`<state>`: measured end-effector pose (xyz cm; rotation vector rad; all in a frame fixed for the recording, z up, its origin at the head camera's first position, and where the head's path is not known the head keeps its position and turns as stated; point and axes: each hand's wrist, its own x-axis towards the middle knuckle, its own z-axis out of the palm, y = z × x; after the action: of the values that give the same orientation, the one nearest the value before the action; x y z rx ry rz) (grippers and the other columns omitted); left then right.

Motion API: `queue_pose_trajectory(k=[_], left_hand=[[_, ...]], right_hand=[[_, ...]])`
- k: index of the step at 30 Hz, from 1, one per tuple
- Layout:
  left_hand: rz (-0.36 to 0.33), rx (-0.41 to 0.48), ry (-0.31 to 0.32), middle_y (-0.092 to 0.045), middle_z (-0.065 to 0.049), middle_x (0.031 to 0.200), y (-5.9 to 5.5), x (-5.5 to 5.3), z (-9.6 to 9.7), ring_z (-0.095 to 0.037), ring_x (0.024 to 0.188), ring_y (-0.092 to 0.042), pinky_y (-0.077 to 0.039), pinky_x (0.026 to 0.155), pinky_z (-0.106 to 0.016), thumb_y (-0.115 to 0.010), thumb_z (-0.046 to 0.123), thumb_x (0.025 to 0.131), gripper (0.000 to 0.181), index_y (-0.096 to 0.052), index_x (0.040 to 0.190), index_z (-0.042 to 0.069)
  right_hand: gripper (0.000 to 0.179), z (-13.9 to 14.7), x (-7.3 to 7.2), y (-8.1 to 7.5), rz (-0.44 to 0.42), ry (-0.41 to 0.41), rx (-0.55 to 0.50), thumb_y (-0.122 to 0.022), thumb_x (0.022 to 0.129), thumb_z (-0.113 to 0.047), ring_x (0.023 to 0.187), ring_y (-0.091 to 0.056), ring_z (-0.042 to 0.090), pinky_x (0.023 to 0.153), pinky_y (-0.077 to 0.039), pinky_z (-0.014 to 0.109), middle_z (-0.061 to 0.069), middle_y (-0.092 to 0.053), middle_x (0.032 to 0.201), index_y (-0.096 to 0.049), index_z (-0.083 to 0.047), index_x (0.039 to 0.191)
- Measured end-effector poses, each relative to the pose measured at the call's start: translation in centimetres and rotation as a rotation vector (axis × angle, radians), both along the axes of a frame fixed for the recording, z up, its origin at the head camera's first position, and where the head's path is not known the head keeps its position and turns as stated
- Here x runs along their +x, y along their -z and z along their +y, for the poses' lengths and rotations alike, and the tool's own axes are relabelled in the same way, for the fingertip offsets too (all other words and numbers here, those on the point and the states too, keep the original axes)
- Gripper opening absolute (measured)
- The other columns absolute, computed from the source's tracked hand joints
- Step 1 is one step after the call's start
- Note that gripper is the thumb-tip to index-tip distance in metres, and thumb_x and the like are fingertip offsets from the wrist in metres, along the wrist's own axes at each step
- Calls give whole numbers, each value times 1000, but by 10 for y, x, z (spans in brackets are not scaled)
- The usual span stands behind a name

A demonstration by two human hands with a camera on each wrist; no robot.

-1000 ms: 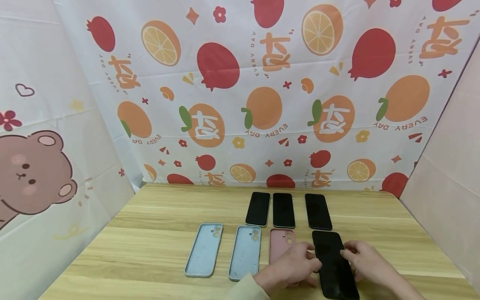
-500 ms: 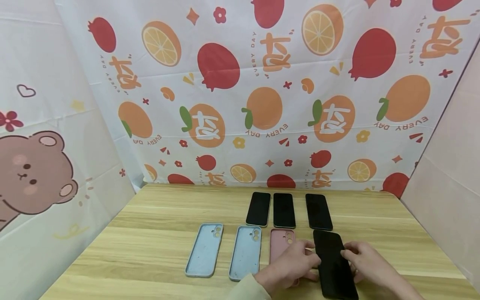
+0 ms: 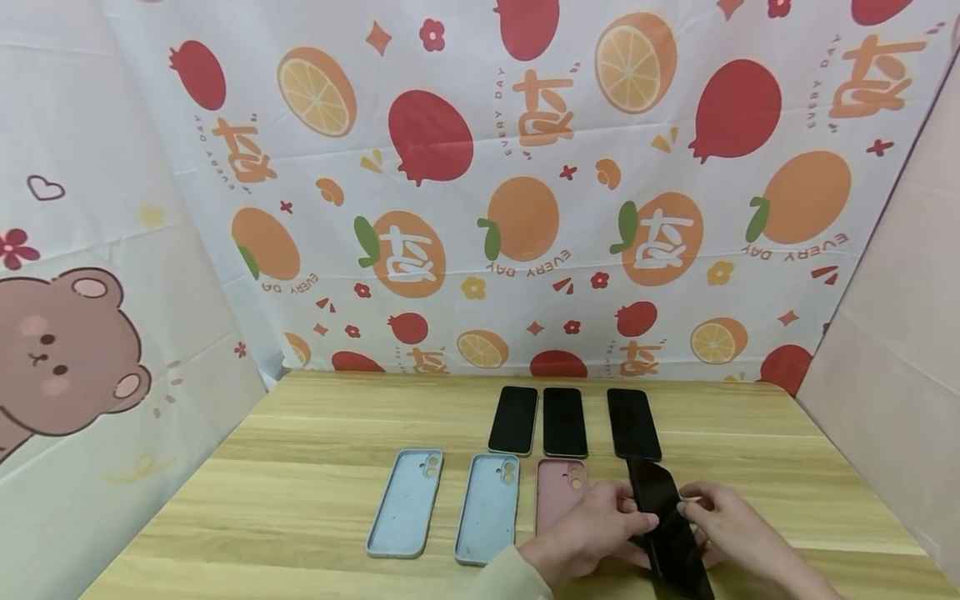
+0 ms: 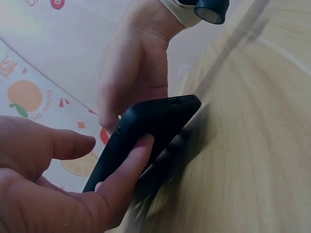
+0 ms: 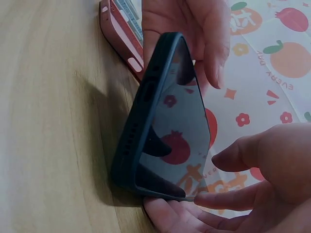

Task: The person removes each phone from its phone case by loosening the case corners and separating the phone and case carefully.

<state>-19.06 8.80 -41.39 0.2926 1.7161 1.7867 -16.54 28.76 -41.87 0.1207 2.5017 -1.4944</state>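
Observation:
A phone (image 3: pixel 672 533) in a dark case (image 5: pixel 127 155) is tilted on its side edge above the table, its left long edge raised. My left hand (image 3: pixel 600 525) holds that raised edge, with a fingertip on the back of the case (image 4: pixel 160 114) in the left wrist view. My right hand (image 3: pixel 731 525) holds the opposite long edge, some fingers beneath it in the right wrist view. The black glass screen (image 5: pixel 182 131) faces my right hand and reflects the printed backdrop. A pink phone case (image 3: pixel 557 492) lies just left of my left hand, which partly hides it.
Two light blue phone cases (image 3: pixel 405 500) lie open side up on the wooden table (image 3: pixel 247 500), left of the pink one. Three dark phones (image 3: pixel 633 423) lie behind them in a row. A fruit-print cloth (image 3: pixel 480 250) hangs at the table's back edge.
The phone, lying flatter before, has been tipped so its left edge rises and its screen turns to the right. My left hand has shifted slightly with it. The other phones and cases stay put.

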Motion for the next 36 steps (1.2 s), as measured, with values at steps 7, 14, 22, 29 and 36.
queue_pose_trajectory(k=[7, 14, 22, 29, 36], left_hand=[[3, -30, -16, -67, -12, 98, 3, -1, 5, -28, 90, -72, -62, 71, -42, -62, 9, 97, 24, -54, 118, 2], [31, -72, -73, -70, -8, 93, 6, 2, 4, -26, 81, -73, -62, 62, -40, -62, 13, 98, 18, -54, 112, 5], [37, -28, -72, -72, -7, 94, 5, 2, -3, -26, 84, -73, -62, 64, -44, -63, 4, 95, 19, -56, 112, 5], [16, 17, 5, -74, -8, 103, 2, 0, -16, -28, 92, -73, -62, 70, -43, -63, 5, 95, 23, -54, 116, 5], [11, -43, 46, -74, -6, 95, 2, -1, -27, -29, 80, -75, -58, 53, -29, -67, 13, 94, 28, -54, 119, 10]], right_hand=[[47, -1, 2, 1, 19, -55, -39, -49, 101, -14, 75, -59, 22, 58, -59, 40, 14, -61, 95, -41, 19, 133], [52, -5, 5, 5, 57, -68, -64, -50, 100, -11, 73, -57, 21, 56, -59, 39, 14, -59, 93, -34, 21, 136], [52, -5, 2, 3, 91, 2, -134, -46, 103, -12, 73, -65, 22, 60, -59, 38, 15, -58, 95, -30, 19, 140], [60, 3, -6, 4, 28, -42, -249, -42, 106, -26, 82, -67, 22, 67, -60, 40, 13, -65, 105, -25, 19, 144], [56, 3, -8, 2, -33, -101, -363, -40, 107, -36, 78, -66, 20, 65, -59, 41, 7, -65, 97, -40, 13, 134]])
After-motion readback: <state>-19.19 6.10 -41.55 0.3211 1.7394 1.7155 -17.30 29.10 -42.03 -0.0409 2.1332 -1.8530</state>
